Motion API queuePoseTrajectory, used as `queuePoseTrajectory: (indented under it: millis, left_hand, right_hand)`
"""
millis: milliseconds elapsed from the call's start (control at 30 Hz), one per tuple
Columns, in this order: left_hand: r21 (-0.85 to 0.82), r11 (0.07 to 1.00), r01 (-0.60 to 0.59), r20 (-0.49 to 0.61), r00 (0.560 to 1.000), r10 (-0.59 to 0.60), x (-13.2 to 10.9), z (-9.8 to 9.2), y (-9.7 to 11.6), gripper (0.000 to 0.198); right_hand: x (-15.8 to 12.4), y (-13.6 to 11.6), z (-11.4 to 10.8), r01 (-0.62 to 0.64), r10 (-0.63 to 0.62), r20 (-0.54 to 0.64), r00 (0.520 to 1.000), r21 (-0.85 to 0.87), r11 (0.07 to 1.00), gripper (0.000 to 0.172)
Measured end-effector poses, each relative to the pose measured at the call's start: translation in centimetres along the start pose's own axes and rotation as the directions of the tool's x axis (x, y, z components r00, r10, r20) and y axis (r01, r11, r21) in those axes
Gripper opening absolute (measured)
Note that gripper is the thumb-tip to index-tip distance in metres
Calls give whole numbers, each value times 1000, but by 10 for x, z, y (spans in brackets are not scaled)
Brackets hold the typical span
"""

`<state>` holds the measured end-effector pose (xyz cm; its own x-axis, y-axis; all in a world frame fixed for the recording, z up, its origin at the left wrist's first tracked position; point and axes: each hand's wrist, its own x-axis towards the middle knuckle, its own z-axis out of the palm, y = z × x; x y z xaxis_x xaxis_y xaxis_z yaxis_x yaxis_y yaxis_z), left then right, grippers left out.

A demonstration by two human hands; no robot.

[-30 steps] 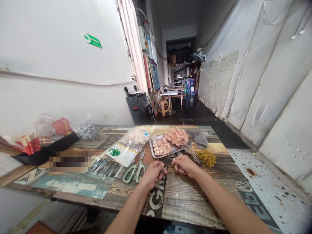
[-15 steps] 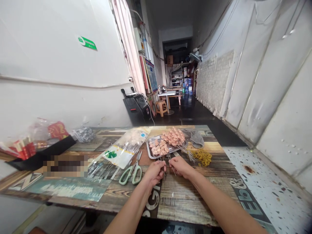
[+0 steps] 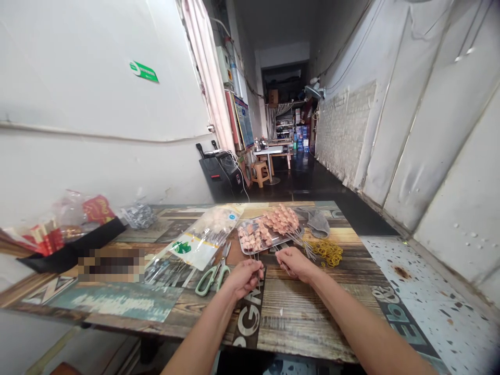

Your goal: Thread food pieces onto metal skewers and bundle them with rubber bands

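My left hand [image 3: 244,277] is closed round a small bunch of thin skewer sticks [image 3: 258,260] at the near edge of a metal tray [image 3: 242,243]. My right hand [image 3: 292,262] is curled just to its right, pinching a skewer stick [image 3: 279,254] whose end points toward the tray. On the tray lie pink meat skewers [image 3: 282,220] in a fan and a smaller pile of meat pieces [image 3: 253,237]. Both hands rest on the patterned wooden table [image 3: 297,312], close together.
Green-handled scissors [image 3: 213,274] lie left of my left hand. A clear bag of food [image 3: 203,234] lies beyond them. Yellow rubber bands [image 3: 330,252] and a grey cloth [image 3: 316,223] sit right of the tray. A black tray [image 3: 74,249] with red packets stands far left.
The view has shifted slightly. My hands stay together at the tray's near edge, working the sticks; the left hand has dropped a little lower on the table.
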<state>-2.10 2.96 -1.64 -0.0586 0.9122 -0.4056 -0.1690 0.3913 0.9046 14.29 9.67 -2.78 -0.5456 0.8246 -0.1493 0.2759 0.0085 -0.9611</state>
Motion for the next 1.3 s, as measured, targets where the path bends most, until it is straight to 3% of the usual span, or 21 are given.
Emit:
queuePoseTrajectory:
  millis: [200, 400, 600, 767, 967, 1167, 1300]
  left_hand:
    - [36, 999, 20, -2, 1000, -20, 3, 13, 0, 31]
    - [22, 999, -35, -9, 999, 35, -1, 11, -5, 26]
    - [-55, 997, -57, -19, 998, 56, -2, 4, -9, 25]
    - [-139, 985, -101, -88, 992, 89, -2, 1, -8, 22]
    - [-209, 965, -160, -97, 985, 142, -16, -8, 0, 25]
    - [-33, 945, -324, -204, 928, 311, -35, -18, 14, 31]
    - [52, 958, -282, -271, 919, 285, -32, -5, 12, 23]
  right_hand:
    - [-12, -10, 15, 101, -184, -188, 965, -382, 919, 31]
    - [-19, -10, 16, 72, -244, -224, 943, -579, 812, 26]
    - [-14, -12, 15, 118, -273, -210, 939, -548, 828, 35]
    - [-15, -13, 12, 138, -295, -247, 923, -504, 853, 36]
    - [-10, -10, 2, 150, -251, -226, 941, -386, 910, 31]
    - [-4, -5, 0, 153, -262, -249, 932, -387, 909, 30]
    - [-5, -6, 3, 189, -332, -260, 907, -454, 871, 35]
